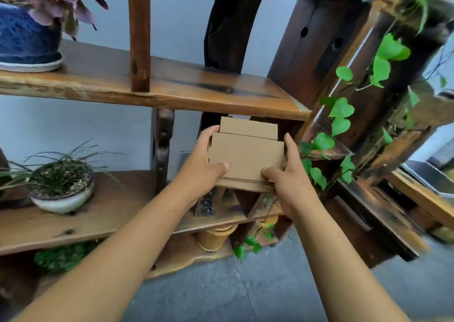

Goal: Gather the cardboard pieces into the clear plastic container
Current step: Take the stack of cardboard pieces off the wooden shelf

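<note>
A stack of brown cardboard pieces (pixel 247 153) is held flat in mid-air in front of a wooden shelf unit, between its middle and lower boards. My left hand (pixel 201 167) grips the stack's left edge, thumb on top. My right hand (pixel 287 174) grips its right edge, thumb on the top sheet. A smaller piece sticks out at the far end of the stack. I see no clear plastic container that I can be sure of; a transparent edge (pixel 329 147) shows just right of the stack among leaves.
The wooden shelf (pixel 172 86) carries a blue pot (pixel 27 39) at upper left. A white bowl planter (pixel 62 186) sits on the lower board (pixel 98 213). Green vine leaves (pixel 341 115) hang at the right. Grey floor (pixel 245 292) lies below.
</note>
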Tool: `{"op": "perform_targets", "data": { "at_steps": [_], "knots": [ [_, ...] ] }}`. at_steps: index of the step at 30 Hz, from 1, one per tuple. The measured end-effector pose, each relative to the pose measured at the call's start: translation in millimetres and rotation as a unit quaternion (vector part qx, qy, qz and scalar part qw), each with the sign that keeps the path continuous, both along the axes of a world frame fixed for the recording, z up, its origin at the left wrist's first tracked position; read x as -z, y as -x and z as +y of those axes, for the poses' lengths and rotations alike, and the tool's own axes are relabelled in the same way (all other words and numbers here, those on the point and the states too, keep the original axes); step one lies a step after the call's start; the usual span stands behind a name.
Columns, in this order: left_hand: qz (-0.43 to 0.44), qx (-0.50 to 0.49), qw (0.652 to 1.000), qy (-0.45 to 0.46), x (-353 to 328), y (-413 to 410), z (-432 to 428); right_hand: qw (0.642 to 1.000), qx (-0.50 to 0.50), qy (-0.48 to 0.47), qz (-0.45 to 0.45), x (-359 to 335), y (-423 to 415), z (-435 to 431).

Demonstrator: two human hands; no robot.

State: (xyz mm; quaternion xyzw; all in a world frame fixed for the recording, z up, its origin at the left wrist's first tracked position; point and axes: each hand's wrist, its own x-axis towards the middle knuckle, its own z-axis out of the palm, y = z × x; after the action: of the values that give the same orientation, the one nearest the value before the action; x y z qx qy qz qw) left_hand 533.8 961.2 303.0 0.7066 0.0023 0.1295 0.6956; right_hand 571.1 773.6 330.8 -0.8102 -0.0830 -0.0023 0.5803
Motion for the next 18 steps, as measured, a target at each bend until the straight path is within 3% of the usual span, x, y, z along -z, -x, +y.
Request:
{"op": "perform_targets", "data": {
  "at_steps": [3, 9, 18],
  "knots": [
    [0.025, 0.031, 0.999, -0.009, 19.6, 30.8, -40.9, 0.999, 0.028, 0.029, 0.003, 21.5, 42.4, -39.7],
    [0.031, 0.064, 0.996, -0.061, 40.5, 89.1, -143.0, 0.993, 0.117, -0.005, 0.025, 56.4, 130.6, -134.2],
    [0.049, 0.214, 0.96, -0.176, 61.9, 188.1, -351.1, 0.952, 0.294, -0.045, 0.065, 96.0, 288.2, -329.6]
  ]
}}
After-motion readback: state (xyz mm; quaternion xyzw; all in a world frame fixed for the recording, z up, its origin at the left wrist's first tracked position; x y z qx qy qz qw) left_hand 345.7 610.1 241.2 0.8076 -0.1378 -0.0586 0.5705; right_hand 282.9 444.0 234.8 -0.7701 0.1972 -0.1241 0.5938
